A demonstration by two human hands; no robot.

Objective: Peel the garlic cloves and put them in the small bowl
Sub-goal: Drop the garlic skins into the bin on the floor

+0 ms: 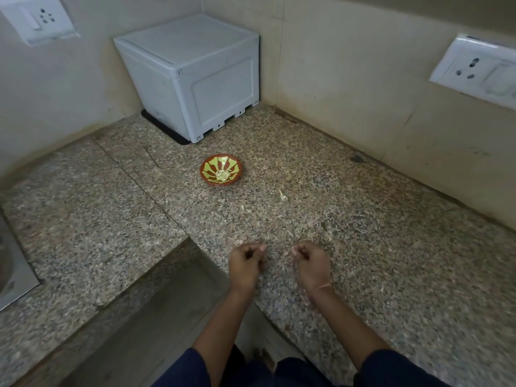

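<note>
Over at the far middle of the counter (pixel 363 233), your small bowl (pixel 208 167) sits with a few pale peeled cloves (pixel 222 175) inside. Peel scraps (pixel 282 195) lie nearer, to its right. Near the edge, your left hand (pixel 245 263) and right hand (pixel 310 265) hover close together, fingers curled; can't tell if either pinches anything. You're probably between cloves: next you need an unpeeled one, and none's visible.

Small bowl (pixel 221 170): red-brown outside and on the rim; inside, yellow-green stripes fan out from the middle.
Garlic cloves (pixel 222 175): pale cream.
Counter (pixel 363 233): speckled stone, grey and pinkish tan with black flecks.
Box (pixel 192 71): plain pale grey-white.
Mat (pixel 164 129) under the box: black.
Walls (pixel 335 65): beige with dull smudges.
Socket plate (pixel 474 68): white.
Sleeve (pixel 391 370): dark navy.
Wrist thread (pixel 321 288): orange.
Scrap (pixel 282 195) on the counter: pale cream.
</note>
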